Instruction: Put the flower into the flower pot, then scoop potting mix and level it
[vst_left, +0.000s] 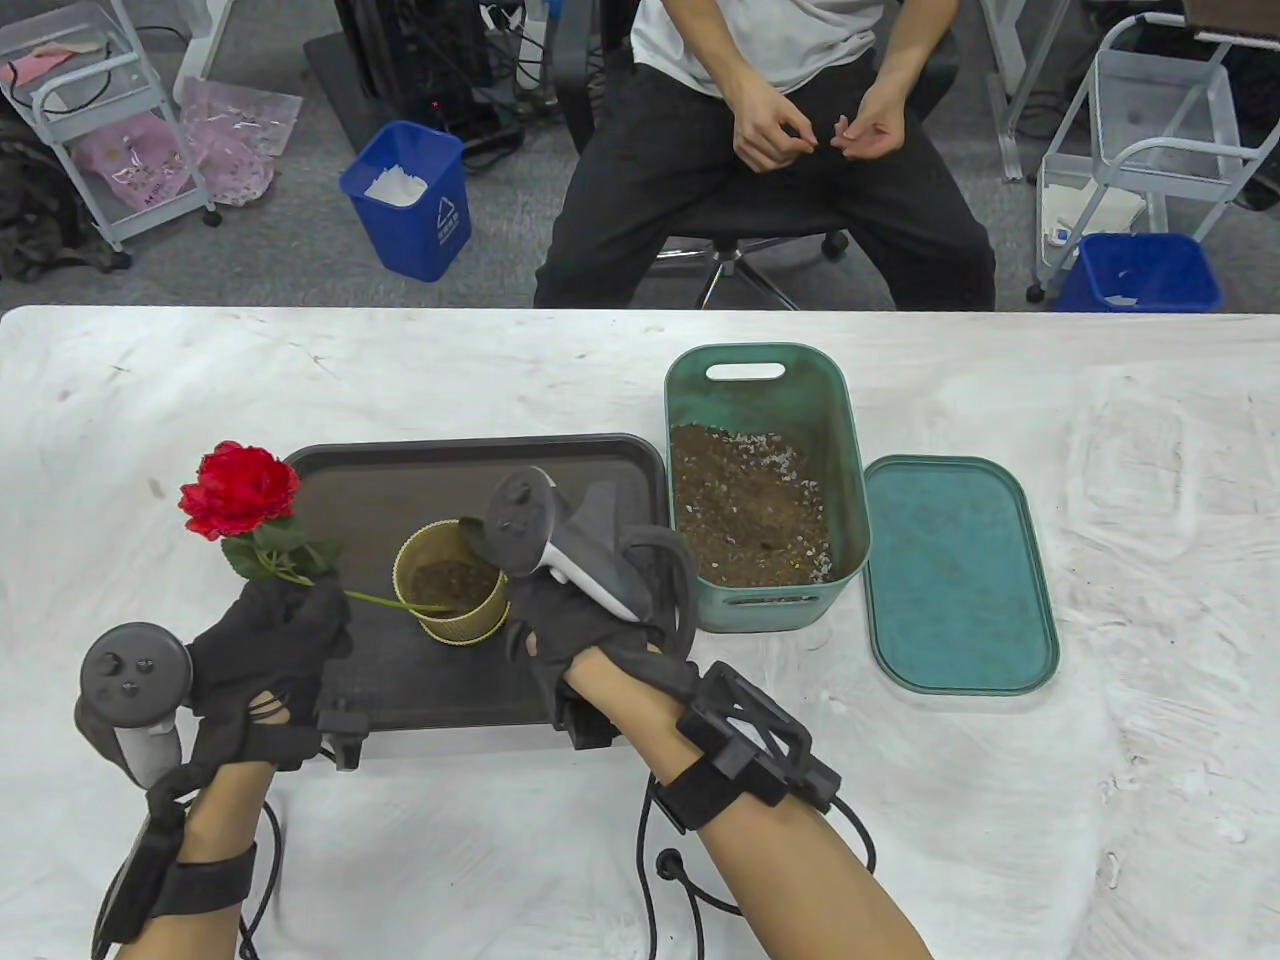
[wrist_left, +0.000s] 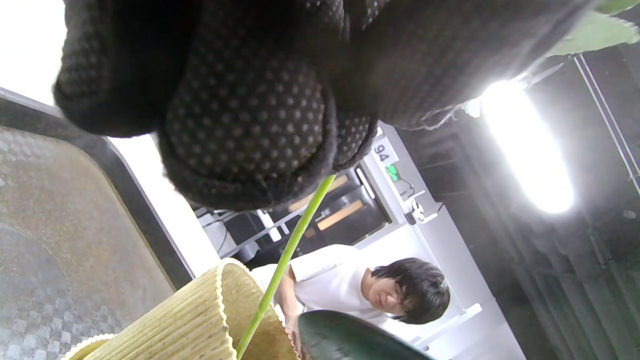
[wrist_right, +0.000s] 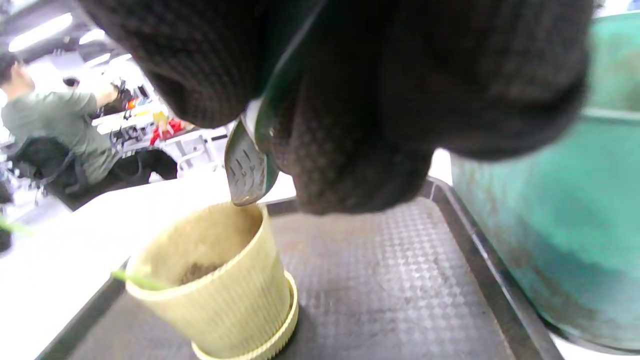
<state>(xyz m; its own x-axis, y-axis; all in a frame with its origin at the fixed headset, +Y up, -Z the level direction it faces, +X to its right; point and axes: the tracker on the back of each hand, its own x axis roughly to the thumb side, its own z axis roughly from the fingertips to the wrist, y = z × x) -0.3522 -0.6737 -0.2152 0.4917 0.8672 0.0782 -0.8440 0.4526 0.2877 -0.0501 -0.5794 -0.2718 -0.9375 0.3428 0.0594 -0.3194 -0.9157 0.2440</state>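
Gripping the green stem, my left hand (vst_left: 265, 640) holds the flower (vst_left: 240, 492) tilted over the tray's left edge, its red bloom up and to the left, its stem end reaching over the rim into the yellow flower pot (vst_left: 450, 583). From the left wrist view the stem (wrist_left: 280, 270) runs out from under my curled gloved fingers (wrist_left: 240, 115) and down inside the ribbed pot wall (wrist_left: 185, 320). My right hand (vst_left: 580, 610) sits just right of the pot, fingers wrapped round a small scoop (wrist_right: 247, 167), whose perforated blade hangs just above the pot's far rim in the right wrist view. Some dark potting mix (wrist_right: 197, 272) lies low in the pot. The pot stands on the dark tray (vst_left: 400, 480). Touching the tray's right side is the green bin (vst_left: 765, 490) with brown potting mix inside; its lid (vst_left: 955, 575) lies flat just beside it on the white table (vst_left: 1100, 800). Across the table a person (vst_left: 780, 130) sits in a chair
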